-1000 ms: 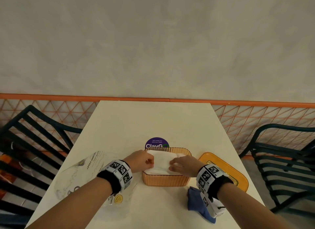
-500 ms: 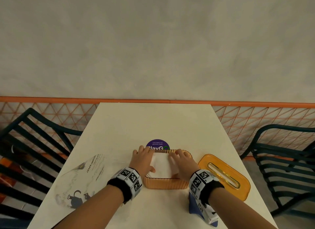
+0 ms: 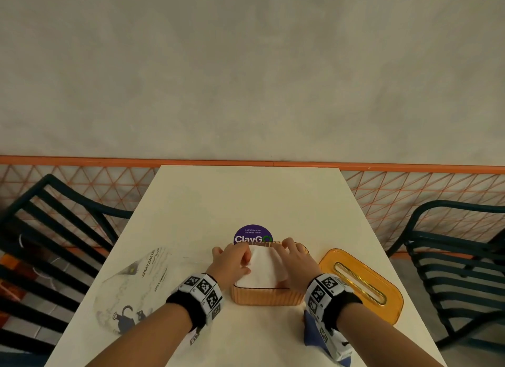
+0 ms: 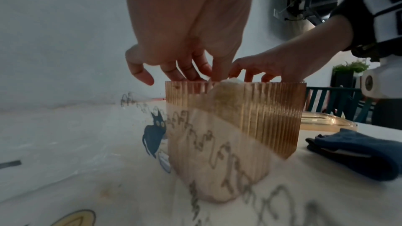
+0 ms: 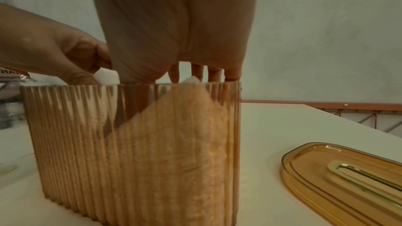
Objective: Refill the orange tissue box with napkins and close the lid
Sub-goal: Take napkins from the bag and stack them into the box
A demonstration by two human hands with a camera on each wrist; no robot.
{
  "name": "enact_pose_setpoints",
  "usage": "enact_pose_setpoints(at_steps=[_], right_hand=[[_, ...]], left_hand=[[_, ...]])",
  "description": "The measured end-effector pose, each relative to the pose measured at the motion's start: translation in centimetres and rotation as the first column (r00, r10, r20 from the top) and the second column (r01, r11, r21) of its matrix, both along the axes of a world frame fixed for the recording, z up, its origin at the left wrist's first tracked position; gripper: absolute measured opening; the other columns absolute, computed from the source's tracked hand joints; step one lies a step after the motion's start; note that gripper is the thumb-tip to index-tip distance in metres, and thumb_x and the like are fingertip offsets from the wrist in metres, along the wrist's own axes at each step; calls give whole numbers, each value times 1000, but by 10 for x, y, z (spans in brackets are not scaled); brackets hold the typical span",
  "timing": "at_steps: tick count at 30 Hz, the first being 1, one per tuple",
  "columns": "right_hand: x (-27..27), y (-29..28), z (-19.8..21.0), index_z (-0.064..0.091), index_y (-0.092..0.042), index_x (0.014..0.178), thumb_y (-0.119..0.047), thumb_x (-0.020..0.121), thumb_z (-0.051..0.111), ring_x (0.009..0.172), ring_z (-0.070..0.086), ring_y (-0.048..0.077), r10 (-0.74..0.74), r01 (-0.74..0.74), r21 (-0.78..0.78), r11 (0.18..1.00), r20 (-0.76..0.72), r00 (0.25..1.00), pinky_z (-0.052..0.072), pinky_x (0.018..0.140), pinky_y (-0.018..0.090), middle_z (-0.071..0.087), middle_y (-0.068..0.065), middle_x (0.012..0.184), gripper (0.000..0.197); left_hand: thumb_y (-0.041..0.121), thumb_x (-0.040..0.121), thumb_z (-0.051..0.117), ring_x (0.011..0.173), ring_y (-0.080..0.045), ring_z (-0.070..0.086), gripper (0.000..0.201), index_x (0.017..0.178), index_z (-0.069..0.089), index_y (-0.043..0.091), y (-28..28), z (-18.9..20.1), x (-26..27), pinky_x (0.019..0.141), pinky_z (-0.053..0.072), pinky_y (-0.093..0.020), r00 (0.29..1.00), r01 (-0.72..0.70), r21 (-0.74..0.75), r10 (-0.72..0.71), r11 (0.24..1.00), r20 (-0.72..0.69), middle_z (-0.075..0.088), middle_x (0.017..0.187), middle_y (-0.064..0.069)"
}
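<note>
The orange ribbed tissue box (image 3: 267, 297) stands open-topped on the white table (image 3: 246, 197), in front of me. A white stack of napkins (image 3: 263, 268) fills it and bulges slightly above the rim. My left hand (image 3: 232, 260) presses its bent fingers on the napkins' left side. My right hand (image 3: 297, 260) pushes straight fingers down on their right side, inside the box wall (image 5: 130, 143). The orange lid (image 3: 360, 284), with its long slot, lies flat on the table to the right of the box, and neither hand touches it.
A clear printed plastic wrapper (image 3: 131, 290) lies left of the box. Under my right wrist sits a blue cloth (image 3: 311, 336). A purple round sticker (image 3: 252, 234) is just behind the box. Dark slatted chairs (image 3: 451, 257) flank the table on both sides.
Both hands moved forward from the near edge of the napkins to the far half of the box, going from curled to spread and pushing down. The stack sits lower.
</note>
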State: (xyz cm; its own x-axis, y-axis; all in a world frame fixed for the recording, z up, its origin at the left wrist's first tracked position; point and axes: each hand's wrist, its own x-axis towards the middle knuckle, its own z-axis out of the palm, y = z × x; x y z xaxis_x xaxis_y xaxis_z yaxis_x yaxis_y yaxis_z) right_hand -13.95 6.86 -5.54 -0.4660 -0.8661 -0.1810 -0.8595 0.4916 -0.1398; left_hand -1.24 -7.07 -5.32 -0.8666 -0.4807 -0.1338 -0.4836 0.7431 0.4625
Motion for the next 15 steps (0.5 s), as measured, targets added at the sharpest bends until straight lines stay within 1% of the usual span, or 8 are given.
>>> enact_pose_setpoints(at_steps=[1, 4, 5, 7, 9, 11, 12, 15], right_hand=[[0, 0, 0, 20, -25, 144, -21, 76, 72, 128, 34, 29, 1, -1, -5, 1000, 0, 1000, 40, 106, 39, 28, 6, 142, 86], [0, -2, 1, 19, -27, 144, -24, 76, 72, 128, 33, 28, 3, -3, -6, 1000, 2, 1000, 39, 106, 41, 28, 5, 143, 87], [0, -2, 1, 19, -28, 144, -26, 76, 73, 128, 33, 28, 2, -2, -4, 1000, 2, 1000, 39, 107, 41, 28, 5, 143, 86], [0, -2, 1, 20, -28, 144, -26, 76, 72, 129, 33, 29, -1, 1, 5, 1000, 1, 1000, 38, 108, 41, 28, 5, 143, 86], [0, -1, 0, 20, -28, 143, -25, 77, 72, 131, 32, 29, -4, 4, 11, 1000, -3, 1000, 36, 110, 41, 28, 5, 144, 85], [1, -1, -1, 20, -29, 143, -25, 77, 73, 132, 31, 29, -9, 9, 9, 1000, 0, 1000, 36, 110, 42, 28, 5, 145, 84], [1, -1, -1, 21, -29, 143, -24, 78, 72, 132, 31, 29, -11, 11, 8, 1000, 2, 1000, 35, 110, 42, 28, 5, 145, 83], [2, -1, 0, 21, -30, 142, -25, 78, 72, 132, 31, 30, -8, 8, 10, 1000, 5, 1000, 35, 109, 43, 28, 5, 145, 82]], left_hand=[[23, 84, 64, 89, -9, 48, 24, 83, 42, 31, 0, 0, 0, 84, 21, -27, 1000, -26, 45, 26, 999, -8, 49, 80, 18], [27, 85, 64, 91, -7, 50, 21, 99, 48, 30, -2, 5, -2, 88, 22, -28, 990, -126, 169, 134, 978, -42, 53, 100, 16], [27, 86, 64, 92, -7, 50, 22, 100, 47, 30, -3, 6, -3, 89, 23, -29, 985, -152, 197, 165, 969, -54, 53, 104, 16], [25, 85, 64, 95, -11, 54, 24, 97, 45, 31, -4, 8, -6, 92, 28, -31, 971, -203, 260, 228, 944, -72, 54, 104, 14], [21, 83, 65, 103, -19, 59, 24, 95, 47, 32, -4, 8, -8, 102, 35, -37, 959, -227, 340, 271, 913, -85, 56, 102, 10], [18, 83, 65, 104, -22, 60, 25, 93, 50, 35, -4, 7, -9, 103, 39, -47, 952, -227, 388, 287, 893, -106, 59, 102, 7], [17, 83, 65, 103, -22, 61, 25, 90, 51, 36, -5, 7, -10, 102, 40, -47, 947, -233, 393, 299, 889, -114, 60, 100, 7], [18, 86, 62, 96, -17, 60, 20, 81, 52, 33, -4, 6, -12, 97, 39, -35, 931, -284, 333, 342, 899, -129, 60, 93, 10]])
